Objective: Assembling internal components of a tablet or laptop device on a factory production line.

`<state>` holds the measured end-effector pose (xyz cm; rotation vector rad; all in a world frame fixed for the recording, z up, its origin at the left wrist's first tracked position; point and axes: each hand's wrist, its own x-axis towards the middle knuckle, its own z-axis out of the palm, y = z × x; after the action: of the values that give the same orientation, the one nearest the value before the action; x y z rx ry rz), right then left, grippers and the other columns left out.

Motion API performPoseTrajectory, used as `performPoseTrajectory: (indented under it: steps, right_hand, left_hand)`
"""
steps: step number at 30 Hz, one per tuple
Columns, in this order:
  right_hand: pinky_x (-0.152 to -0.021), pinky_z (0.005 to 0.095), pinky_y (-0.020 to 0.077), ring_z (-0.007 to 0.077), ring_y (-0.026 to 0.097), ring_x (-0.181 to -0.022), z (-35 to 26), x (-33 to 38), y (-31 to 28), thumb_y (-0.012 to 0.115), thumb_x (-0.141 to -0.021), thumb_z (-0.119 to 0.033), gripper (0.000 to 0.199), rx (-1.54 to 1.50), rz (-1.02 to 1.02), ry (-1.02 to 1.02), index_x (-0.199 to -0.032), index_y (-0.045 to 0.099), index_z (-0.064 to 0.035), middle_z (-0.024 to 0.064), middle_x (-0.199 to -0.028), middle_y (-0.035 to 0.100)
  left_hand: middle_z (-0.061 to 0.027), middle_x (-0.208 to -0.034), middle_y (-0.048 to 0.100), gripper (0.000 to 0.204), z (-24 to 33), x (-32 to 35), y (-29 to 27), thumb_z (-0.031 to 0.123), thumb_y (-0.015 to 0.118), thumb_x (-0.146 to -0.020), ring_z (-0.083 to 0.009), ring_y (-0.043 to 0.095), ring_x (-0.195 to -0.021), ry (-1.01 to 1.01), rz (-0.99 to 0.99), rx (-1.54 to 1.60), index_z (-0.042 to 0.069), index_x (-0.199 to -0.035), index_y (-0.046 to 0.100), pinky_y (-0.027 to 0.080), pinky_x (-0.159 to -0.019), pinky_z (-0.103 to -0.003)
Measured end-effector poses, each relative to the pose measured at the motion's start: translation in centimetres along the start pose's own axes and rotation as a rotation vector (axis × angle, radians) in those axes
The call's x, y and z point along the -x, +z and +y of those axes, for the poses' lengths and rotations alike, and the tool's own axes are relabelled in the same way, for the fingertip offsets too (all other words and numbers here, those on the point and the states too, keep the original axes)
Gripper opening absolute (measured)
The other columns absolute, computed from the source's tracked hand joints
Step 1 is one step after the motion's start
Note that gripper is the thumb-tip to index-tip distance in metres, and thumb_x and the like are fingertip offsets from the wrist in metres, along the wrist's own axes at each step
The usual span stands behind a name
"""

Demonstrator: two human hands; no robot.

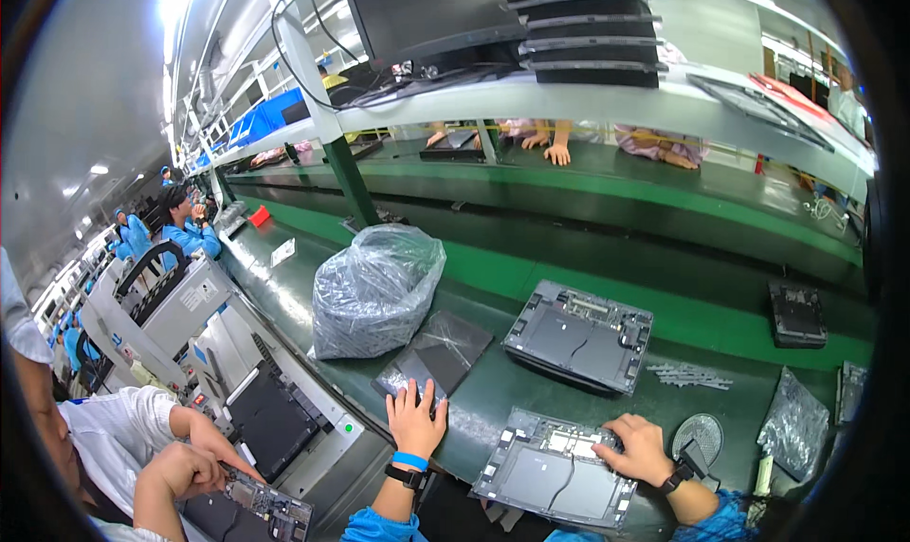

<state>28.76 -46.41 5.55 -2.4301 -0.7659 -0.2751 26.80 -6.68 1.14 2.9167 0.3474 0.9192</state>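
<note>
In front of me lies an opened laptop base point(559, 480) with its inner boards and a black cable showing. My right hand point(640, 447) is closed at its upper right corner, thumb on top. My left hand point(415, 421), fingers spread, rests at the lower edge of a dark flat panel point(445, 348) with a glossy, film-like surface. Beyond my hands, more laptop bases point(580, 334) appear stacked, the top one with its inside facing up. A large clear plastic bag point(374, 291), filled with something I cannot make out, stands behind the panel.
Thin silvery strips point(692, 376), a round speckled disc point(698, 440) and a plastic-wrapped item point(794, 424) lie to the right. At lower left a co-worker's hands point(190, 466) hold a circuit-bearing part beside a grey machine point(275, 390). A shelf point(398, 111) crosses above the conveyor.
</note>
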Motion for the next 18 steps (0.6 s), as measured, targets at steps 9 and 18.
performPoseTrajectory:
  steps: [9,18]
  right_hand:
    - [-0.07,0.0402,0.0526,0.0296,0.065,-0.082,0.2,0.1,0.0,0.071,-0.08,-0.042,0.036,0.043,-0.021,0.0,-0.096,0.071,-0.0092,0.0087,-0.086,0.065]
    - [-0.071,0.0389,0.053,0.0287,0.066,-0.084,0.4,0.4,0.3,0.069,-0.082,-0.044,0.039,0.019,-0.021,-0.014,-0.098,0.071,-0.0093,0.0085,-0.087,0.066]
  left_hand:
    - [-0.021,-0.14,0.048,0.065,0.8,0.1,0.5,0.051,0.064,-0.082,-0.0482,0.036,-0.133,-0.082,-0.011,0.029,0.015,-0.136,0.055,0.021,-0.11,-0.064]
    - [-0.0204,-0.148,0.04,0.066,-0.1,0.4,1.0,0.047,0.064,-0.083,-0.0452,0.03,-0.139,-0.117,-0.142,0.14,0.013,-0.138,0.052,0.019,-0.112,-0.062]
